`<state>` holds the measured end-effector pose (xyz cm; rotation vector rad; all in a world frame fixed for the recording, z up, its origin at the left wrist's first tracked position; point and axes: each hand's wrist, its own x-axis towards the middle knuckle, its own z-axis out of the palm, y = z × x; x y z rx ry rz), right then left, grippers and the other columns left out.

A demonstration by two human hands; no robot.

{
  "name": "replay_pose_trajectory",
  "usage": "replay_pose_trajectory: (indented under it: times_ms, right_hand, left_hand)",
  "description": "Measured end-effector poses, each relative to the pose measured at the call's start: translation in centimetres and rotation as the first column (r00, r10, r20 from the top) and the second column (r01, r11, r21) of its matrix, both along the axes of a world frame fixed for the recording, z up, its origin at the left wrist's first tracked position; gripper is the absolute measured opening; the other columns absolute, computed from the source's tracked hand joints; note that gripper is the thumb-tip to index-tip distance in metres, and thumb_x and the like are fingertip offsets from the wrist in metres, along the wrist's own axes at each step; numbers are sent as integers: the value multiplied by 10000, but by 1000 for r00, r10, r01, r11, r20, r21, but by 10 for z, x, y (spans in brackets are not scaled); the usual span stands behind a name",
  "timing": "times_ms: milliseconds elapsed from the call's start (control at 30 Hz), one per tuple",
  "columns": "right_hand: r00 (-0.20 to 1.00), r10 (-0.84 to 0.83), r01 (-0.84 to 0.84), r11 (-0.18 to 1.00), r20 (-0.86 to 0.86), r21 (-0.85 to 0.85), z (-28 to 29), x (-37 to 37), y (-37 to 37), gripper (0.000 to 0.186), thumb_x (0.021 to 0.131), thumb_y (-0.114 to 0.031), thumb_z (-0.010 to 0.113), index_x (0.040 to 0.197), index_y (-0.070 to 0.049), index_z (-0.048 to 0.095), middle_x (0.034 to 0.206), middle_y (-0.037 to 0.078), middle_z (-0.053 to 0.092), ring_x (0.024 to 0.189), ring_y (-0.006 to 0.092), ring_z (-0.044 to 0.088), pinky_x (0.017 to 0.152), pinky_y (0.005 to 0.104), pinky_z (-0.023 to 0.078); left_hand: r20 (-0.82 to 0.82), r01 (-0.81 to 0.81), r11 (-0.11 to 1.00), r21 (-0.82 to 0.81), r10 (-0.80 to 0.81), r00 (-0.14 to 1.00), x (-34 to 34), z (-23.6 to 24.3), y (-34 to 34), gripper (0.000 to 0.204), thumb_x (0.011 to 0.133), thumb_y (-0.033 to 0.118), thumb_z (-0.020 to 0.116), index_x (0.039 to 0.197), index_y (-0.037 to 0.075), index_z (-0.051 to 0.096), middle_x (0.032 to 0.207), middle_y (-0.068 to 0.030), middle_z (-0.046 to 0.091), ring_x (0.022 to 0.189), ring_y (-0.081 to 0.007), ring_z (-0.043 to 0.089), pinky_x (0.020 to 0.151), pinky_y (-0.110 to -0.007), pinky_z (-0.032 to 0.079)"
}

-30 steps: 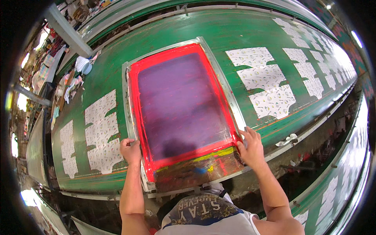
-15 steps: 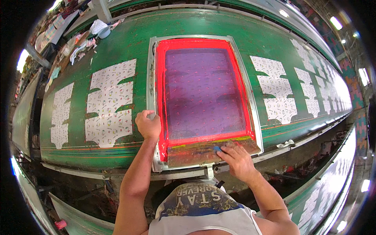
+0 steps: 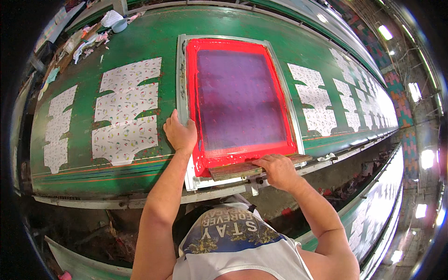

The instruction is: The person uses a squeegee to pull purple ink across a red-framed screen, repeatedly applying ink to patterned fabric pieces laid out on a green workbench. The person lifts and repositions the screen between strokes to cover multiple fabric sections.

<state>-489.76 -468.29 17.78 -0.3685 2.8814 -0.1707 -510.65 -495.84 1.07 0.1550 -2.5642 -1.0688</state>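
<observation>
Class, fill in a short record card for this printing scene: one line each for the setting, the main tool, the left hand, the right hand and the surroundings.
Setting: long green printing table
Main tool: screen-printing frame, red-bordered with purple mesh, lying flat
Left hand: gripping the frame's left edge
Right hand: on a wooden squeegee at the frame's near end
Surroundings: white patterned fabric pieces lie on both sides of the frame
</observation>
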Motion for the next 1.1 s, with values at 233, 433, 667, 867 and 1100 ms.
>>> replay_pose_trajectory:
  times_ms: [233, 433, 667, 867, 1100]
  right_hand:
    - [968, 39, -47, 999, -247, -26, -36, 16, -6, 583, 774, -18, 780, 1341, -153, 763, 1314, 81, 760, 1158, 318, 745, 1024, 494, 575]
    - [935, 121, -118, 993, -333, 29, -59, -66, 18, 490, 871, -141, 749, 1361, -135, 746, 1282, 107, 754, 1135, 323, 739, 1011, 485, 558]
    - [945, 58, -61, 998, -322, -1, -67, -229, 47, 468, 882, -75, 714, 1341, -152, 757, 1216, 115, 771, 1152, 336, 744, 997, 486, 577]
    - [923, 104, -66, 991, -370, 113, -70, -382, 72, 339, 908, -144, 718, 1243, -143, 773, 1112, 141, 778, 1068, 361, 782, 879, 518, 629]
    - [936, 87, -55, 993, -342, 103, -65, -512, 89, 294, 936, -137, 678, 1208, -118, 790, 1165, 192, 795, 1118, 404, 783, 947, 553, 634]
  left_hand:
    - [14, 17, 999, -34, -16, 1000, -1, 1, -1, 572, 916, 287, 791, 1366, -59, 722, 1156, -225, 697, 1159, -438, 625, 1094, -540, 474]
    - [-28, -1, 998, -64, -1, 1000, -1, -3, -1, 514, 951, 270, 771, 1344, -59, 738, 1112, -211, 700, 1116, -428, 633, 1041, -537, 493]
    - [-15, -27, 997, -66, 26, 1000, -1, -5, 1, 458, 958, 214, 789, 1332, -47, 754, 1101, -191, 713, 1122, -407, 645, 1043, -529, 489]
    - [-15, -30, 992, -123, 28, 999, -2, 0, 3, 430, 950, 195, 797, 1307, -42, 761, 1110, -171, 730, 1078, -385, 652, 1035, -515, 490]
    - [-58, -38, 992, -121, 32, 998, -1, 1, 5, 418, 912, 138, 833, 1302, 1, 768, 1095, -150, 730, 1051, -367, 653, 994, -511, 505]
